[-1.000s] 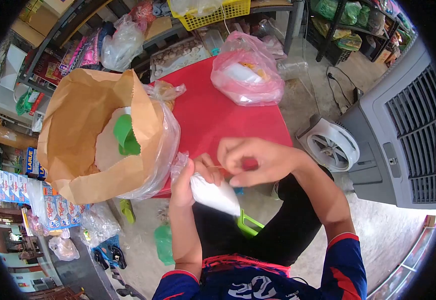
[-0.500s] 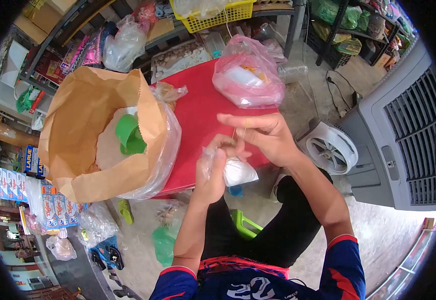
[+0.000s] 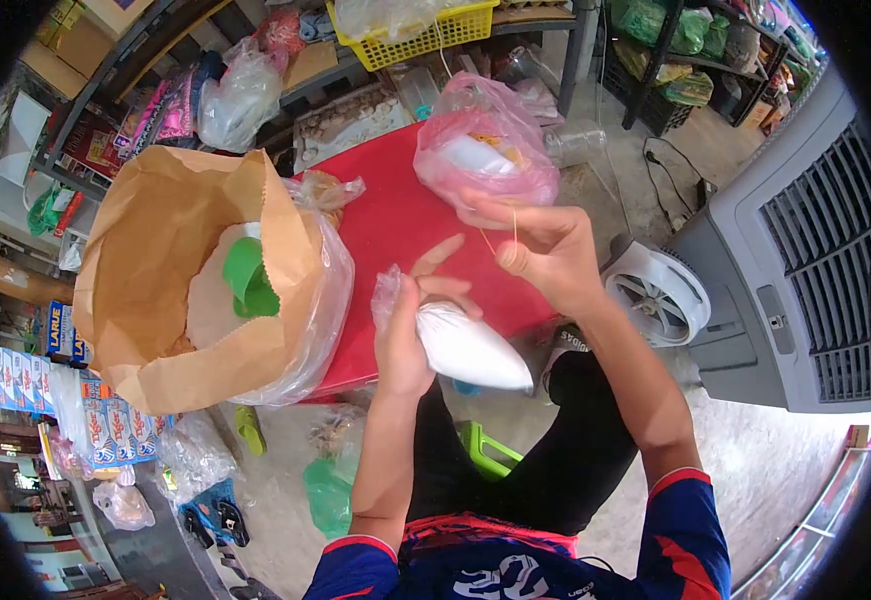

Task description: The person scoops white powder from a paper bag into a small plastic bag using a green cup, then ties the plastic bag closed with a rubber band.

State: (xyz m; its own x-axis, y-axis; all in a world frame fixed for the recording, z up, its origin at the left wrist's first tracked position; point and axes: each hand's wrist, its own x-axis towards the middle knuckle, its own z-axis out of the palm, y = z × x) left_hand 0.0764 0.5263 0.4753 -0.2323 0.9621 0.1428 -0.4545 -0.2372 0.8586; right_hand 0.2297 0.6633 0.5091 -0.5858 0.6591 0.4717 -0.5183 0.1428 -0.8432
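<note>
My left hand grips the gathered neck of a small clear plastic bag of white powder; the full end tilts down to the right. Some fingers of that hand stick out. My right hand is up to the right, with a thin yellowish rubber band looped over its fingers and thumb. The band hangs apart from the bag. To the left stands a large brown paper sack with a clear plastic liner outside. A green scoop rests on white powder inside it.
The sack and a knotted pink plastic bag stand on a red table. A grey air cooler is at the right, beside a white fan-like wheel. A yellow basket sits on the back shelf.
My hands have moved apart. The right hand has drawn the rubber band away from the bag's neck, and the powder bag has swung into fuller view, lower and to the right.
</note>
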